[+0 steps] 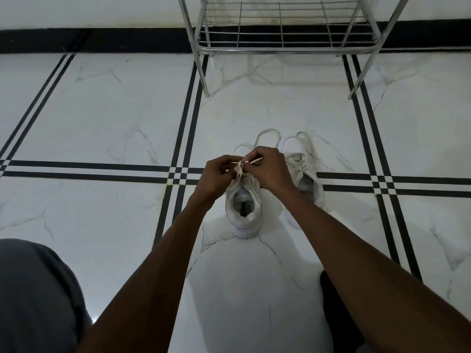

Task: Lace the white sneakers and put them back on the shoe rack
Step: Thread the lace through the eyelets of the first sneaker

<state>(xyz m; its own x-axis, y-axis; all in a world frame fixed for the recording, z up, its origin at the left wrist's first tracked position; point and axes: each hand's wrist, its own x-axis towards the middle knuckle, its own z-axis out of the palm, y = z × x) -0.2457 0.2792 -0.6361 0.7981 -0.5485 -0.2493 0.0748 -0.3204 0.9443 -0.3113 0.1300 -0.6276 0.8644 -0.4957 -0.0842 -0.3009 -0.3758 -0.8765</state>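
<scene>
Two white sneakers stand side by side on the tiled floor, toes pointing away from me. Over the left sneaker (244,215) both hands meet above its tongue. My left hand (216,174) pinches one end of its white lace (239,168). My right hand (270,166) pinches the other end, a short tip sticking out between the fingers. Lace loops lie on the floor past the toes. The right sneaker (305,171) stands partly behind my right wrist, with its laces crossed over the tongue.
A metal wire shoe rack (280,34) stands against the wall straight ahead, its lowest shelf bare. White marble tiles with black stripe lines (188,123) cover the floor. My grey-clad knee (33,296) fills the lower left corner.
</scene>
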